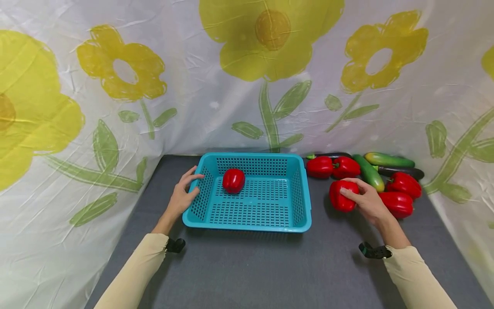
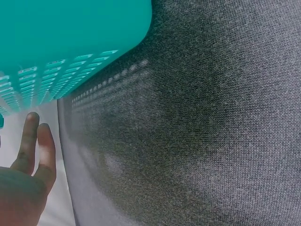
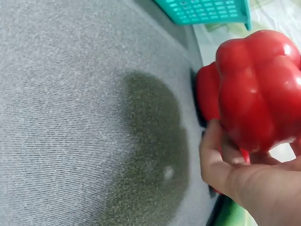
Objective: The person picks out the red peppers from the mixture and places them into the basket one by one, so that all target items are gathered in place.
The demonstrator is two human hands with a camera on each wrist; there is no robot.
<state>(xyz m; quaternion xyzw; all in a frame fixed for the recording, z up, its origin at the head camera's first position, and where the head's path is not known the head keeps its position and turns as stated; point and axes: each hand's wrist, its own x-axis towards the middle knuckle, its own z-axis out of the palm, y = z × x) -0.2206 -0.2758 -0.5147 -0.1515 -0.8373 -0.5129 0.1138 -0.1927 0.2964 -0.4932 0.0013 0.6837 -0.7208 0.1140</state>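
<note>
In the head view, a red bell pepper [image 1: 341,196] is held by my right hand [image 1: 368,201], thumb on the near side. The right wrist view shows this bell pepper [image 3: 256,89] raised above the cloth, with its shadow below. My left hand [image 1: 180,197] is at the left rim of a blue perforated basket [image 1: 254,228], thumb and forefinger reaching over the rim. Two fairly straight fingers [image 2: 46,146] show outside the basket in the left wrist view. Inside the basket, toward its left, lies another red bell pepper [image 1: 233,180].
Right of the basket are more red bell peppers [image 1: 396,204], dark eggplants [image 1: 401,172] and green zucchini [image 1: 368,172]. A dark grey cloth [image 1: 247,270] covers the table. Behind it hangs a white curtain [image 1: 185,86] with yellow flowers.
</note>
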